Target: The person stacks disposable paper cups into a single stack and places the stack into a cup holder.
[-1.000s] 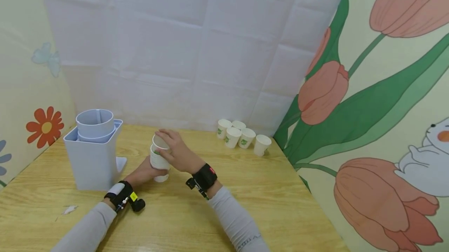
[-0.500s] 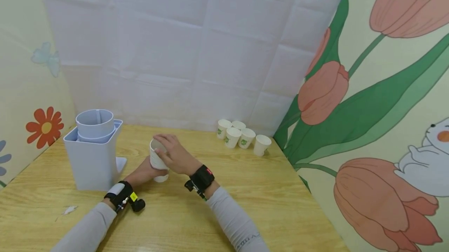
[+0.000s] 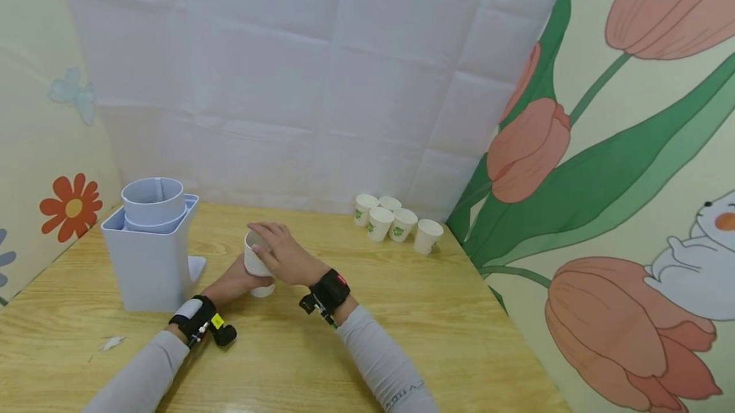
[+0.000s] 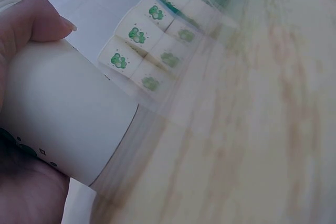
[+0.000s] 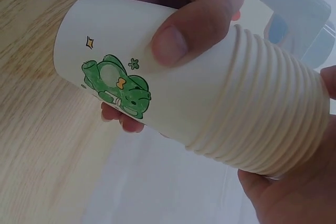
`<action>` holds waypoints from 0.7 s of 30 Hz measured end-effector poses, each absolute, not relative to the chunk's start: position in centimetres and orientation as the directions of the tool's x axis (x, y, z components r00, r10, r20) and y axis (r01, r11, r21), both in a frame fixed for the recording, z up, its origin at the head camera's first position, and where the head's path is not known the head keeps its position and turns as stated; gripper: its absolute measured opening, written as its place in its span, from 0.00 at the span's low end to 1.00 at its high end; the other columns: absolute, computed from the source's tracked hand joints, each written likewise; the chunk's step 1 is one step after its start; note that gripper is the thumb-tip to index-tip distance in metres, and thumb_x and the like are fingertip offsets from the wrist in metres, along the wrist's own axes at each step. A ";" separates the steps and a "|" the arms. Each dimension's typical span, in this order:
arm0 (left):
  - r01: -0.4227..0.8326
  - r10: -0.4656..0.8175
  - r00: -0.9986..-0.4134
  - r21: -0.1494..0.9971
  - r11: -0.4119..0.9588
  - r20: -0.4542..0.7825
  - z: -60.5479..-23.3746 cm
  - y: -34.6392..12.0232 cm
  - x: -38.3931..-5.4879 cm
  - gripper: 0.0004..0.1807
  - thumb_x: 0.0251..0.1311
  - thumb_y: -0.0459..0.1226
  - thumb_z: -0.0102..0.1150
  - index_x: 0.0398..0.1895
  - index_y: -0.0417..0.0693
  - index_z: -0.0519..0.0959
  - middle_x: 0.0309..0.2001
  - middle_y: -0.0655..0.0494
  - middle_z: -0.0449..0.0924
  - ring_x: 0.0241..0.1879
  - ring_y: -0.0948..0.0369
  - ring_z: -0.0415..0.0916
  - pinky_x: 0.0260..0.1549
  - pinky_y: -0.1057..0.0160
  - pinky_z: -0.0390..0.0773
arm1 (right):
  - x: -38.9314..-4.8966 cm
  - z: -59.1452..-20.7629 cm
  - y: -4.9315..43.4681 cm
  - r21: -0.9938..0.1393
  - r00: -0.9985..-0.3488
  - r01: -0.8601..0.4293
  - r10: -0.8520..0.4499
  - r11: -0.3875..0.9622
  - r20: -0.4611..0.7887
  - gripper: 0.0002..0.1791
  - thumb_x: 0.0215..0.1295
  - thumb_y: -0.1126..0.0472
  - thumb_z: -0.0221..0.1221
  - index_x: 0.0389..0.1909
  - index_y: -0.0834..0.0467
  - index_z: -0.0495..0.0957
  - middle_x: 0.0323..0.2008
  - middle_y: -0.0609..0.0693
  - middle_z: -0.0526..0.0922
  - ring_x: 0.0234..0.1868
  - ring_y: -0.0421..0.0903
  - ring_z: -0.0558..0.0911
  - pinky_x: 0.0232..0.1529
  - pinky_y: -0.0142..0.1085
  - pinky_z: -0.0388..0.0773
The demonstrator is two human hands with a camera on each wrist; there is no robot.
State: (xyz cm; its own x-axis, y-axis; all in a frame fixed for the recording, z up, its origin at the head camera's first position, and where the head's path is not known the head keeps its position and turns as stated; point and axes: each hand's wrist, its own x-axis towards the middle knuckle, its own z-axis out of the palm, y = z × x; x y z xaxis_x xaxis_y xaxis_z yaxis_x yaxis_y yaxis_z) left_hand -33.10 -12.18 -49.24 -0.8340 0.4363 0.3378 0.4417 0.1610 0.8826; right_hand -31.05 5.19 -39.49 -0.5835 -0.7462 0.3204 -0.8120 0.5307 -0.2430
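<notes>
Head, left hand (image 3: 237,280): wraps round lower part of paper-cup stack (image 3: 255,263); clamped there.
Head, right hand (image 3: 289,258): clasps mouth end of same stack, fingers across rim. Both hands together on one thing.
Head, paper-cup stack: mouth up, leaning slightly, in front of person, right of light-blue square plastic bin (image 3: 150,269) with round bin (image 3: 152,209) inside.
Head, top cup (image 3: 253,244): change here. Raised above rims with green print showing one second ago; down by half a second ago; now low, no print visible over rims. Right hand slightly lower too. Hardly any change in last half second.
Head, meaning: reads as one more cup nested, stack likely longer by one; pushing-in looks nearly finished.
Head, loose cups (image 3: 379,225): five, mouth up, at back right of wood-grain table (image 3: 453,336), well apart from hands. Same count as one second ago.
Left wrist, cup wall: thumb and palm on opposite sides of smooth white wall, base near table. Touching or not: cannot tell. Loose cups in a row beyond, green bear prints (image 4: 137,35) showing.
Right wrist, rims (image 5: 262,103): closely packed, none clearly raised. Left hand round printed bottom cup (image 5: 100,61), right hand at far rims. Mouth hidden; full seating: cannot tell.
</notes>
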 end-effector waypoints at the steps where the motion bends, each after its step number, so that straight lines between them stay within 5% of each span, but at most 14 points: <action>1: 0.438 0.435 -0.836 0.885 0.159 0.335 -49.2 -12.2 -33.1 0.36 0.58 0.31 0.69 0.67 0.31 0.62 0.59 0.35 0.73 0.54 0.53 0.74 0.56 0.53 0.73 | -31.2 -39.5 5.2 -0.251 -0.585 -0.811 -0.744 0.529 0.321 0.28 0.84 0.56 0.39 0.78 0.61 0.54 0.75 0.59 0.62 0.76 0.54 0.60 0.77 0.45 0.54; 13: 0.418 0.407 -0.849 0.900 0.124 0.338 -49.6 -12.3 -32.8 0.36 0.53 0.30 0.70 0.63 0.29 0.63 0.53 0.39 0.76 0.49 0.61 0.75 0.53 0.58 0.74 | -32.8 -40.4 6.2 -0.520 -0.628 -0.751 -0.683 0.407 0.372 0.30 0.82 0.57 0.46 0.78 0.62 0.55 0.74 0.61 0.66 0.76 0.53 0.63 0.74 0.45 0.62; 21: 0.377 0.413 -0.864 0.914 0.151 0.288 -49.4 -12.2 -33.0 0.40 0.53 0.31 0.71 0.68 0.30 0.62 0.59 0.34 0.74 0.56 0.53 0.73 0.59 0.51 0.72 | -35.0 -40.5 11.5 -0.582 -0.685 -0.726 -0.446 0.366 0.575 0.26 0.80 0.60 0.49 0.73 0.66 0.63 0.65 0.64 0.75 0.69 0.57 0.71 0.71 0.51 0.65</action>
